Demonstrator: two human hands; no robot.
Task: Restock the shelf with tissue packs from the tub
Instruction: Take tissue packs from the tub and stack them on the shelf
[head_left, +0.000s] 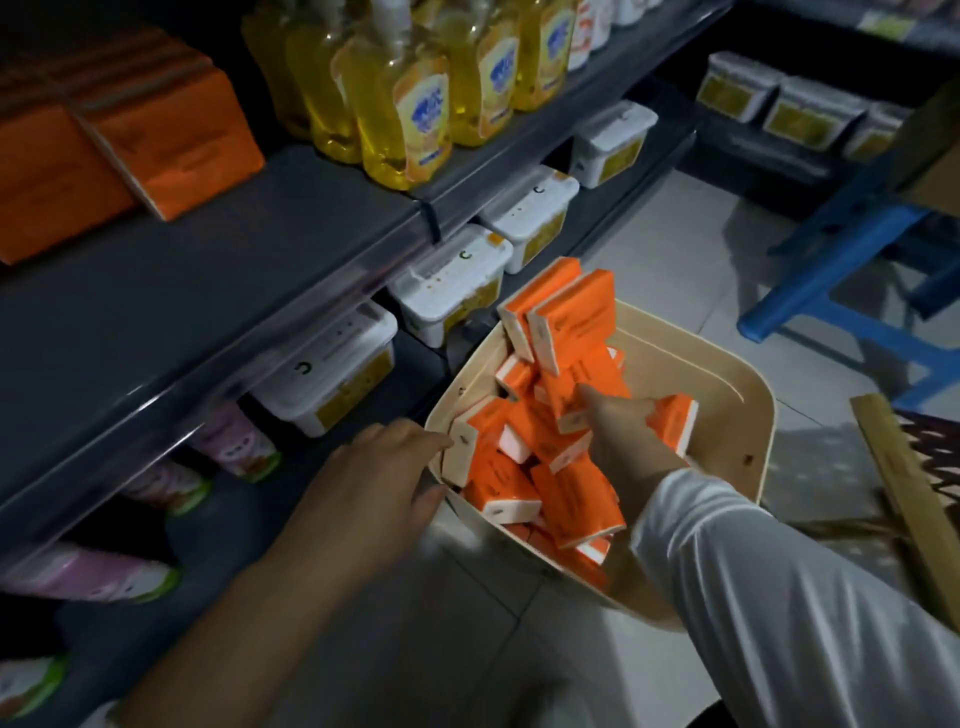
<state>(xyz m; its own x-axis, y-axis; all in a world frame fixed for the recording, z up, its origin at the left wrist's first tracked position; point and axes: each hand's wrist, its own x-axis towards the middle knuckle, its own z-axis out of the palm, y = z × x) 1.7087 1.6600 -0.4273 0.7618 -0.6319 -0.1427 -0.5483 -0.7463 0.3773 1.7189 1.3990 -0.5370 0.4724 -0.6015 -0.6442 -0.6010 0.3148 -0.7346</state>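
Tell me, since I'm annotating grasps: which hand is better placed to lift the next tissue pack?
The right hand: it is already down among the orange tissue packs in the tub. The left hand only rests at the tub's near rim.

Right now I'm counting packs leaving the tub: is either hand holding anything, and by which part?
Right hand reaches among the packs; a grip cannot be told. Left hand rests at the tub rim, holding no pack.

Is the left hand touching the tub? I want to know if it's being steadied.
Touching. The head view shows the left hand with its fingertips laid against the near left rim of the tub, with no gap visible between them.
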